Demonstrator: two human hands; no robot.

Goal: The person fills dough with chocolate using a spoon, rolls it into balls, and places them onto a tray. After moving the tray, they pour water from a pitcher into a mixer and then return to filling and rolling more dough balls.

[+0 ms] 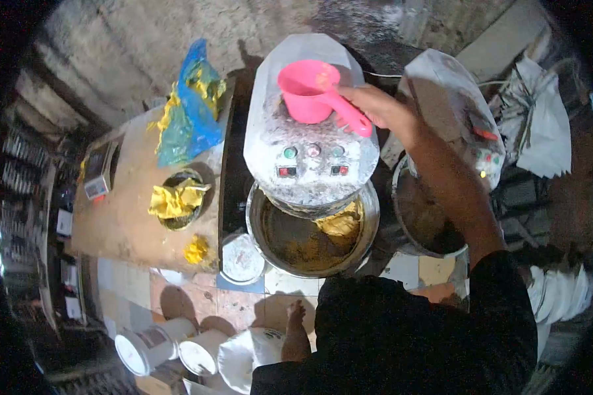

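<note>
My right hand (373,108) is closed round the handle of a pink plastic dipper (303,99), which overlaps the white, stained top of a mixing machine (323,178). A few yellowish bits show inside the dipper's rim. Under the machine head sits a round metal bowl (252,224) with a lump of yellow dough (341,222) at its right side and smears on its bottom. My left hand (296,315) hangs low by my body, over the tiled floor, loosely open with nothing seen in it.
A second machine (441,85) with its bowl (402,217) stands to the right. On the left table (128,224) lie a blue plastic bag (201,112) with yellow dough, a small bowl (197,220), a dough lump (196,249) and a scale (100,170). White buckets (138,352) stand on the floor.
</note>
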